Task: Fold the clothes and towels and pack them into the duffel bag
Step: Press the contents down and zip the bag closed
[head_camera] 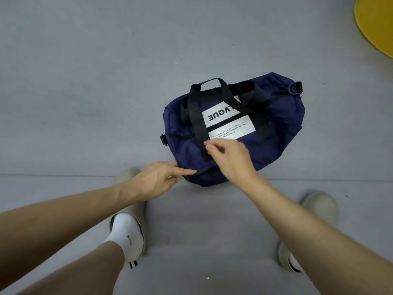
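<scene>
Grey floor [85, 81], seam line running across the lower middle of frame. No clothes or towels in view.

Lower left: foot in a white sock and beige slipper [136, 211].

Left hand [155, 179] is at the navy duffel bag [280, 124]'s near-left corner, index finger straight and lying on the fabric. The other fingers are tucked under, so I can't tell if they pinch the corner.

The bag is centre-right, flat on its side with the white label [229, 124] facing up and the black handles [194, 103] flopped toward the top of frame. Its long axis runs lower left to upper right.

Right hand [229, 156] is over the bag's near edge, thumb and forefinger drawn close at the lower end of a handle strap. It's blurred, so I can't tell if anything is held.

Both hands are on the near side; the left has the end, the right the middle. Probably hunting for the opening, which looks shut. A dark line by the left end may be the zip.

Upper right: edge of a yellow round object [374, 24], well apart.
</scene>
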